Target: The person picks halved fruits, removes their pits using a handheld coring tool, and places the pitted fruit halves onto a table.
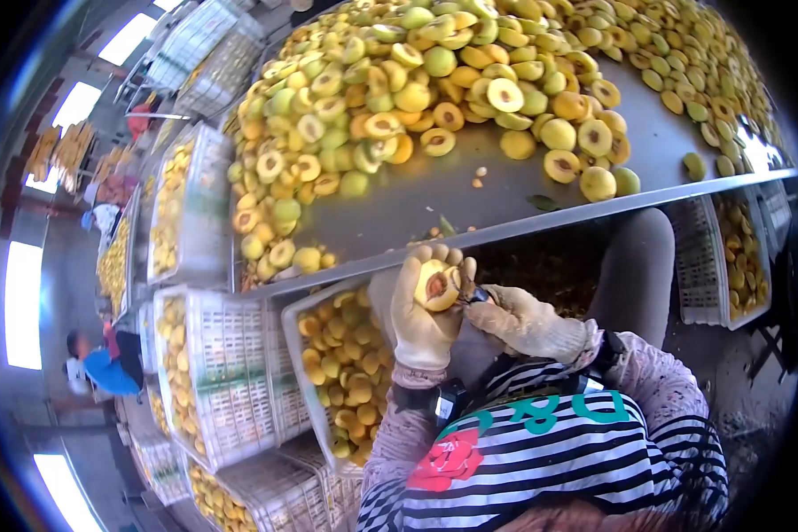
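In front of the table's edge, my left hand [424, 321], in a pale glove, holds a halved yellow fruit [436, 285] with its cut face and brown centre showing. My right hand [528, 324], gloved too, is closed around a small dark-handled tool [479, 295] whose tip is at the fruit's right side. On the metal table [399, 213] lies a large heap of halved fruit [443, 62], some cut side up.
A crate of whole fruit [288, 328] stands left of my lap, with stacked white crates [230, 381] beyond it. Another crate [761, 310] is at the right under the table edge. Two people, one in blue [111, 371], are at the far left.
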`<action>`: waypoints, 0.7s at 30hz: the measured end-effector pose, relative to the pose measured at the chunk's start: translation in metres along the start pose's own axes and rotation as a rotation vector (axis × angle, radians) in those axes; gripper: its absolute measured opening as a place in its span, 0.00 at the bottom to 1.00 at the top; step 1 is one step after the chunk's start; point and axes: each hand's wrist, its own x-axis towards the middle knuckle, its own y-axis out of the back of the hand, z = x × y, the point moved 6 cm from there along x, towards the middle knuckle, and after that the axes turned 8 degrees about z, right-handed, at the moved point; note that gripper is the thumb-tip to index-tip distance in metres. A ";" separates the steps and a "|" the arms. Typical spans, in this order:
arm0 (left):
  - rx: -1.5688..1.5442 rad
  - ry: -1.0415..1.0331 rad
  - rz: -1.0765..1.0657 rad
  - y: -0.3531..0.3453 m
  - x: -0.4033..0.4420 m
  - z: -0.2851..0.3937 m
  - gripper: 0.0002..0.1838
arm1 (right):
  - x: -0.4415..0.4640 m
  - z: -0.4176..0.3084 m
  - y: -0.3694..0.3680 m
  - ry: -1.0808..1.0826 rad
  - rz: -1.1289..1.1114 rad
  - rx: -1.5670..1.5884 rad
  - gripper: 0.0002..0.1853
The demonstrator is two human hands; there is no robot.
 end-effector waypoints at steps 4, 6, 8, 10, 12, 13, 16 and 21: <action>0.142 -0.178 -0.048 -0.013 -0.005 -0.005 0.12 | -0.002 -0.020 0.027 0.447 0.341 -0.035 0.18; 0.159 -0.173 0.025 -0.015 -0.011 -0.013 0.12 | -0.001 -0.011 0.024 0.287 0.156 -0.024 0.21; 0.149 -0.154 0.076 -0.015 -0.013 -0.015 0.13 | -0.007 -0.004 0.008 0.131 -0.076 -0.219 0.25; 0.209 -0.191 0.047 -0.017 -0.013 -0.015 0.13 | 0.003 0.013 0.005 0.083 0.000 -0.210 0.26; 0.217 -0.204 0.012 -0.016 -0.013 -0.018 0.13 | 0.008 0.013 0.005 0.107 0.026 -0.177 0.25; 0.227 -0.231 0.050 -0.014 -0.012 -0.018 0.13 | 0.008 0.012 0.005 0.119 0.052 -0.171 0.26; 0.283 -0.277 0.137 -0.013 -0.009 -0.021 0.14 | 0.021 0.029 0.000 0.209 0.094 -0.184 0.26; 0.386 -0.115 0.083 -0.017 -0.002 -0.017 0.15 | 0.017 0.029 0.002 0.168 0.018 -0.152 0.27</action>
